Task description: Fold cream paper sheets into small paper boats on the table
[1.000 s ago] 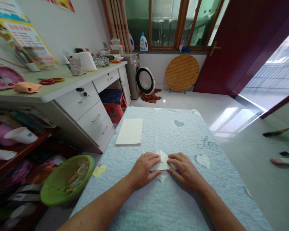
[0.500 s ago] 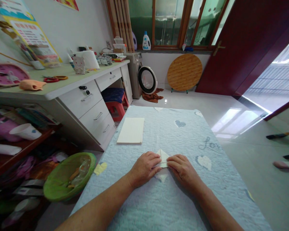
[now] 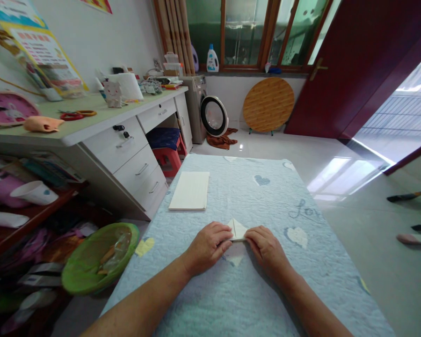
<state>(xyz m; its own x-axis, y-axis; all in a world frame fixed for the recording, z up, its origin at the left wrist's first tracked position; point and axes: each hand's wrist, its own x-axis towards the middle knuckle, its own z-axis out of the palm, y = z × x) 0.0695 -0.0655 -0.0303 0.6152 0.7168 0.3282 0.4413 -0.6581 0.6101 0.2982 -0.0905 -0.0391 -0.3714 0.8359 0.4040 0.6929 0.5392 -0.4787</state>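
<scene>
A small folded sheet of pale paper [image 3: 237, 230], pointed at the far end, lies on the blue patterned cloth between my hands. A crease or seam runs down from its tip. My left hand [image 3: 212, 245] is closed on the paper's left side, fingers on top and thumb along the near edge. At the right corner, my right hand [image 3: 266, 245] pinches the paper with its fingers together. Both hands cover the outer parts of the paper. A pad of pale paper [image 3: 189, 191] rests farther away, toward the table's left edge.
The cloth-covered table [image 3: 228, 299] has its left edge near a green waste basket [image 3: 67, 274] and a shelf. A white desk [image 3: 133, 150] with drawers, a red stool [image 3: 170, 154] and a washing machine [image 3: 196, 100] with its door ajar stand beyond.
The paper's near flap has been folded up, so its near edge now looks straight. My left thumb has shifted slightly along that edge; my right hand has moved slightly right.
</scene>
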